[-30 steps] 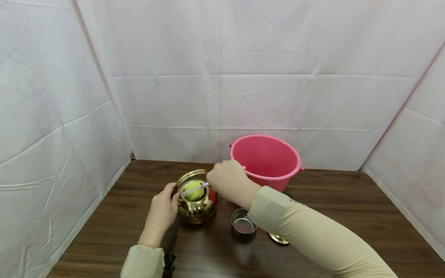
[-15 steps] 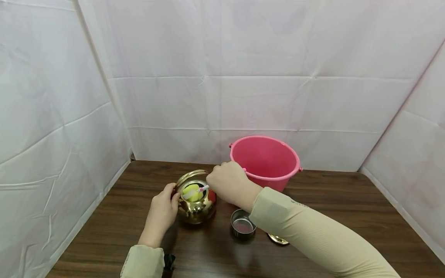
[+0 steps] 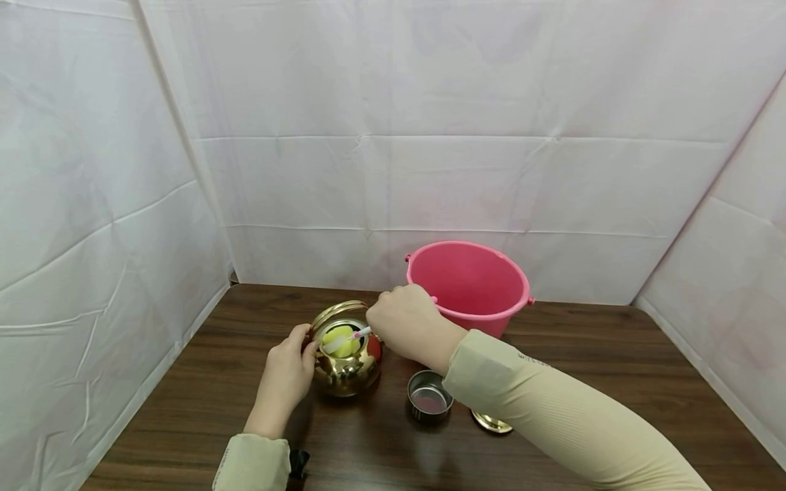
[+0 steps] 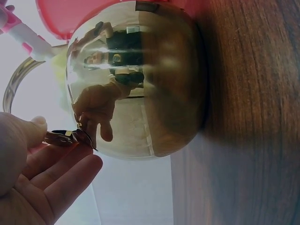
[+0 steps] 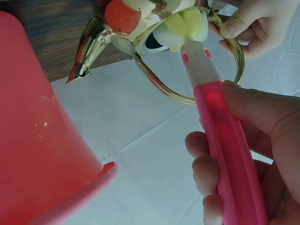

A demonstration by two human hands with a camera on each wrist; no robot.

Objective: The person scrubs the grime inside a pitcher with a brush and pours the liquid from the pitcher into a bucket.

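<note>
A shiny gold teapot (image 3: 345,379) with a raised hoop handle (image 3: 333,311) stands uncovered on the table. My left hand (image 3: 288,365) pinches the lower end of that handle at the pot's side, thumb against fingers, as the left wrist view shows. My right hand (image 3: 410,322) grips the pink grip of a sponge brush (image 5: 229,145) with a white neck. Its yellow and white sponge head (image 3: 340,341) sits in the teapot's mouth, the lower part hidden inside. In the right wrist view the spout (image 5: 89,44) points toward the bucket side.
A pink bucket (image 3: 454,315) stands just behind and right of my right hand. In front of it lie a small round metal bowl (image 3: 430,397) and a gold lid (image 3: 491,423), partly under my right sleeve. White cloth walls (image 3: 393,177) enclose the wooden table (image 3: 583,354).
The sponge head has turned and sunk a little in the teapot's mouth, showing less above the rim. My left hand holds the handle as before; my right hand has barely shifted.
</note>
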